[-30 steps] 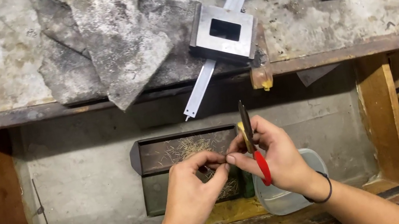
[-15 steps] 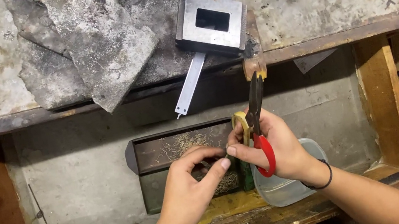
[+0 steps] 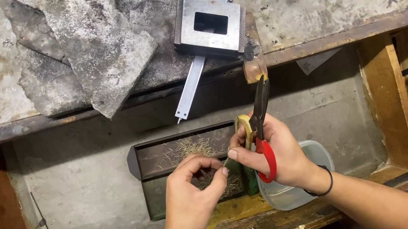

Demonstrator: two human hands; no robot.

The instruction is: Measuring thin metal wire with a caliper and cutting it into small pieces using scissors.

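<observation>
Gripping red-handled pliers (image 3: 261, 132), right hand (image 3: 273, 155) meets pinched left hand (image 3: 195, 189) above tray (image 3: 137, 162) edge.

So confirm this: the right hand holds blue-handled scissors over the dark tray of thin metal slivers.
Not quite. The head view shows the scissors in the right hand with one red and one yellowish handle loop, not blue. The rest holds: they sit over the dark tray of thin metal slivers.

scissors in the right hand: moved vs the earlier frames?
Yes. The scissors in the right hand have swung: their blade tips now point up near the bench edge, just below the wooden peg, farther from the dark tray than before.
</observation>
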